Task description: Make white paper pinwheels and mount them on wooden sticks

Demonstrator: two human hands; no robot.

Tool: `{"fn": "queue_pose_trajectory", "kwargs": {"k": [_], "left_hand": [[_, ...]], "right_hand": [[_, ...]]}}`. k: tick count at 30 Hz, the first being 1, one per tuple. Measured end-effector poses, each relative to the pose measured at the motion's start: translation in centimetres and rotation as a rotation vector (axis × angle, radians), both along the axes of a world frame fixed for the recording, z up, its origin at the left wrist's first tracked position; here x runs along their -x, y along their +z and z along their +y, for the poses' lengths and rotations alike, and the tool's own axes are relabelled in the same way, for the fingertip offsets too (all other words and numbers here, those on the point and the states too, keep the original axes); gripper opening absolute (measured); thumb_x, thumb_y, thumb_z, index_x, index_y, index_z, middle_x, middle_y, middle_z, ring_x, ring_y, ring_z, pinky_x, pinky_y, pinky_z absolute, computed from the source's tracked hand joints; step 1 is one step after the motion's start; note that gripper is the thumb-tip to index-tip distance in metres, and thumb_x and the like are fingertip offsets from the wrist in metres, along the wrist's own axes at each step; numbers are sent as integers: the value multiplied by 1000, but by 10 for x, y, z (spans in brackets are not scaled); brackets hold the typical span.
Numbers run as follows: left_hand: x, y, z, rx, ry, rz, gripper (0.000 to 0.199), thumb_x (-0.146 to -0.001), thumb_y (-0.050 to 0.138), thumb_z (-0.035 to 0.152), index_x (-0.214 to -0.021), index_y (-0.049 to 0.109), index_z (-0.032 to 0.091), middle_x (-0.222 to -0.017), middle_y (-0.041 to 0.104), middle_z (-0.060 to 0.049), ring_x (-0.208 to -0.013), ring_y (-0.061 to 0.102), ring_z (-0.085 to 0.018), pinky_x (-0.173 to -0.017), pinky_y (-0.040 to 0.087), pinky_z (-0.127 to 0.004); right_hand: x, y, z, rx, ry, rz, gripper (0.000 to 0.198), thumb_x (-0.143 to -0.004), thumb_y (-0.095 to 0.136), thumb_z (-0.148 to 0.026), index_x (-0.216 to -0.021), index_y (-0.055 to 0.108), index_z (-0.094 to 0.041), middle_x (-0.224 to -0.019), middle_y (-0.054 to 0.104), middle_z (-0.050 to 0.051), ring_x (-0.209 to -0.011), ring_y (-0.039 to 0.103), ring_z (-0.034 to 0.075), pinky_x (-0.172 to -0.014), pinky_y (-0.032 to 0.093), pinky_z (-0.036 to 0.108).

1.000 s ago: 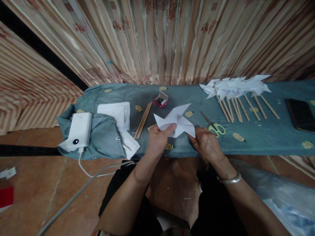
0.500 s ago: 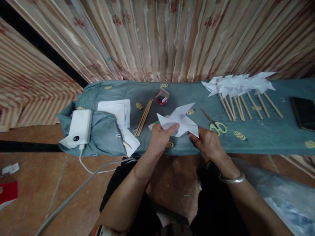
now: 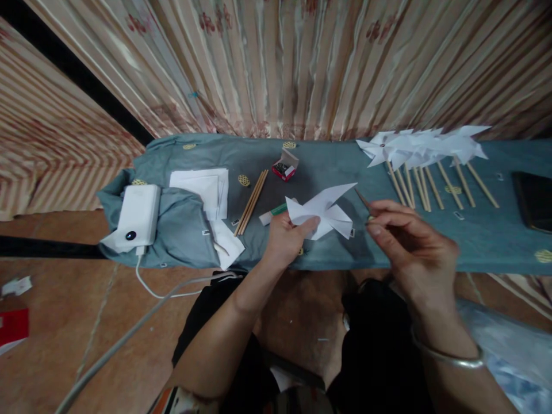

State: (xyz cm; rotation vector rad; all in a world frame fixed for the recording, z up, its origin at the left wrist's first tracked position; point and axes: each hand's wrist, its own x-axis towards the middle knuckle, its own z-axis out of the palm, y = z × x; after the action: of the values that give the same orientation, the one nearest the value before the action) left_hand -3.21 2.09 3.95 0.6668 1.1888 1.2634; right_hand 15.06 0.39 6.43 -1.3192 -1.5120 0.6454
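A white paper pinwheel (image 3: pixel 321 210) with folded, pointed blades is pinched in my left hand (image 3: pixel 287 233), its thumb pressing near the centre from the front. To the right, my right hand (image 3: pixel 414 247) is raised, thumb and fingertips drawn together. Whatever sits between those fingertips is too small to make out. Behind that hand lie the scissors (image 3: pixel 362 198); only the blade shows plainly, and the handles are covered. A white and green tube (image 3: pixel 272 214) lies partly behind the pinwheel and my left hand.
Beyond the pinwheel stands an open red box of small dark pieces (image 3: pixel 284 168). Bare wooden sticks (image 3: pixel 252 202), paper sheets (image 3: pixel 222 198) and a white power bank (image 3: pixel 138 215) lie left. Several pinwheels on sticks (image 3: pixel 431 148) and a dark phone (image 3: pixel 532 198) lie right.
My right hand has left the pinwheel's lower right side and moved right and up, now in front of the scissors. My left hand still holds the pinwheel, shifted slightly right and tilted.
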Motion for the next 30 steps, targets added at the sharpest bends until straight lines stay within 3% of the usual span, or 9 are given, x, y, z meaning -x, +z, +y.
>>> {"fn": "queue_pose_trajectory", "kwargs": {"k": [3,5,8,16,30], "left_hand": [[-3,0,-1,-19,-21,13,11,-60,78,23,-67,72,17,-67,71,-1,-62,62,-14,-64,48,-27],[-7,1,-3,-30,-41,-11,13,-60,78,23,-69,72,16,-71,72,-2,-65,63,-15,-66,49,-27],[-12,3,-4,-27,-68,-44,10,-59,78,20,-65,72,15,-68,72,-2,-62,62,-15,-63,49,-26],[-18,1,-3,-26,-87,-30,6,-59,75,13,-62,70,13,-61,68,0,-56,58,-12,-58,46,-23],[-14,-2,-6,-102,-127,114,10,-61,76,22,-67,73,15,-64,68,0,-59,58,-13,-58,44,-23]], "right_hand": [[17,12,-12,-74,76,-81,3,-83,65,-28,-83,67,-25,-134,55,5,-122,55,27,-105,42,50],[25,10,-14,-59,93,-168,6,-85,63,-29,-83,67,-25,-144,46,4,-134,43,30,-108,38,54],[29,2,-12,-23,94,-260,8,-87,60,-29,-84,67,-26,-142,48,4,-139,35,31,-111,33,58],[27,-1,-9,-22,62,-246,8,-87,60,-28,-85,68,-25,-142,48,6,-137,39,29,-111,31,55],[24,-7,-5,-5,74,-187,12,-86,62,-34,-86,69,-24,-143,49,7,-135,42,30,-109,32,56]]}}
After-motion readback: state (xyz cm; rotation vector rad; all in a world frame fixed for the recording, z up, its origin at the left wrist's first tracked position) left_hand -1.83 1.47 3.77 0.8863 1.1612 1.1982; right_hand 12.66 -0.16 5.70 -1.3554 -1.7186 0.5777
